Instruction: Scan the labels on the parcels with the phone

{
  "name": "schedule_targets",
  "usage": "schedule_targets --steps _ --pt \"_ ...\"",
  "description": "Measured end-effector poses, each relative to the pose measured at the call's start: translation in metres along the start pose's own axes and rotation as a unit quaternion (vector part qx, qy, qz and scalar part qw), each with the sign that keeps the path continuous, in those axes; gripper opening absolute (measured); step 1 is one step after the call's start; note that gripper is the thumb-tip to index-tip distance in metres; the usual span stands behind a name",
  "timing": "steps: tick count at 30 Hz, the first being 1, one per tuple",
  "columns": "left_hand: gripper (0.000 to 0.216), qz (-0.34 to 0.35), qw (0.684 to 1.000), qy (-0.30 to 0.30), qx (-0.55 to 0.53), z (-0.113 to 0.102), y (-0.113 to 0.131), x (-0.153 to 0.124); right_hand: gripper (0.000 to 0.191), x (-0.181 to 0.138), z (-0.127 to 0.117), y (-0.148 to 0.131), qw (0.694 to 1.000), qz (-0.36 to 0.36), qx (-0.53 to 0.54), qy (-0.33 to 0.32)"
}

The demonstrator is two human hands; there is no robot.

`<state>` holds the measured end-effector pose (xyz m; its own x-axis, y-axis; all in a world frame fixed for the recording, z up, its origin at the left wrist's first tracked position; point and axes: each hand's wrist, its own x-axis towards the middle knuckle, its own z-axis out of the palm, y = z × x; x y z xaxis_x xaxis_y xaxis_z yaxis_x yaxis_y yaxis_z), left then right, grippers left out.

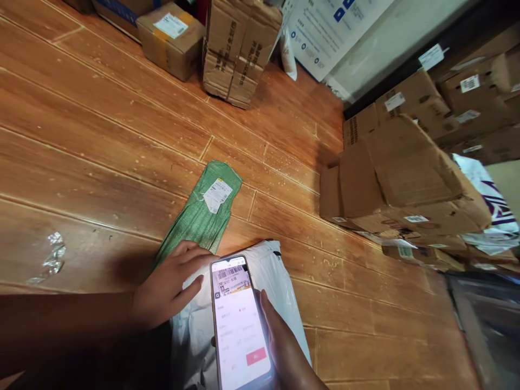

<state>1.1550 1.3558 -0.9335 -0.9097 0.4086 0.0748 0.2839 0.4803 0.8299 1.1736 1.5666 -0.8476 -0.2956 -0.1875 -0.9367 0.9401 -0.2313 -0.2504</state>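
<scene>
A smartphone (239, 330) with its screen lit is in my right hand (282, 341), the fingers wrapped round its edges. On the screen a camera picture of a barcode label shows at the top, with a form and a red button below. Under the phone lies a white plastic mailing bag (286, 287), partly covered by it. My left hand (173, 284) is open beside the phone's upper left edge, fingers stretched over the bag. Just beyond, a green woven parcel (203, 216) with a white label (218, 195) lies on the floor.
Cardboard boxes (410, 168) are piled along the right wall. A taped carton (170, 40) and a tall box (241, 51) stand at the back by a white poster (325, 32). Crumpled clear plastic (54, 254) lies on the wooden floor (101, 146) at left.
</scene>
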Motion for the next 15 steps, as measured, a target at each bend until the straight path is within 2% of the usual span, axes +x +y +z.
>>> schedule_targets --steps 8,15 --pt "0.041 -0.034 0.999 -0.022 -0.008 -0.004 0.000 0.004 0.076 0.003 0.002 -0.003 0.999 -0.014 -0.006 -0.032" --pt "0.038 -0.027 1.000 -0.015 0.005 -0.001 -0.003 0.006 0.081 0.012 -0.002 -0.003 0.999 -0.026 0.010 -0.019"
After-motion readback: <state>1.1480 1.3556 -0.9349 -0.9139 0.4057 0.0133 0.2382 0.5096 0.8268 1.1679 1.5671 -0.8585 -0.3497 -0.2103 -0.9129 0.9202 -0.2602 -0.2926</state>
